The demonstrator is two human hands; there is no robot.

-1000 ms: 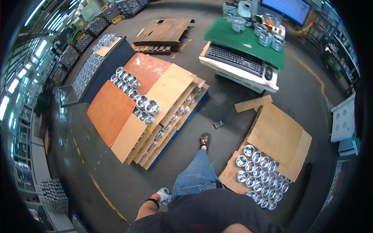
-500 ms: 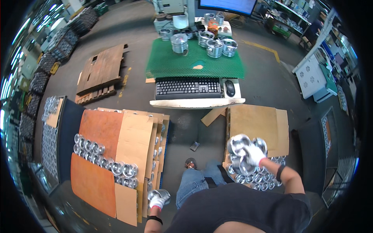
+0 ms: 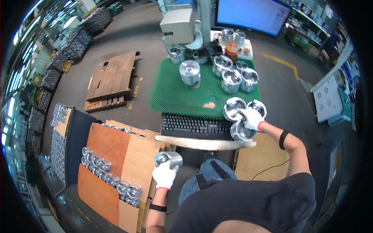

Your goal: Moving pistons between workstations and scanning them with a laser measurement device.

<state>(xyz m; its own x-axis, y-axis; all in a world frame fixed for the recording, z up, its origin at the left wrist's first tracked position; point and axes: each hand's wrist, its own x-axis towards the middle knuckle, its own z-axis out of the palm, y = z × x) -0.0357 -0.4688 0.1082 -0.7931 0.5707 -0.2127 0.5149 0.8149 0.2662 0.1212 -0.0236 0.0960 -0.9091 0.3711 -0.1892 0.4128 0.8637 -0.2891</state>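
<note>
In a white glove, my left hand point(image 3: 164, 176) grips a silver metal piston point(image 3: 171, 158), tilted on its side, in front of the white table edge. My right hand point(image 3: 252, 118), also gloved, has its fingers hooked into a cluster of three pistons: one at the left point(image 3: 234, 108), one at the right point(image 3: 258, 107) and one below point(image 3: 243, 132). That cluster is over the right front corner of the green mesh mat point(image 3: 171, 93). More pistons point(image 3: 232, 80) stand on the mat's right side, and a single piston point(image 3: 190, 72) stands crown up further left.
A black keyboard point(image 3: 194, 126) lies between the mat and the white table edge point(image 3: 202, 142). Behind the mat are a grey boxy device point(image 3: 178, 27), an orange bottle point(image 3: 231, 50) and a monitor point(image 3: 250, 15). Cardboard-layered piston stacks flank me, with orange sheets point(image 3: 107, 143) on the left one.
My right hand has carried its pistons from the right stack forward to the mat's corner. My left hand has come up and forward with its piston from beside the left stack.
</note>
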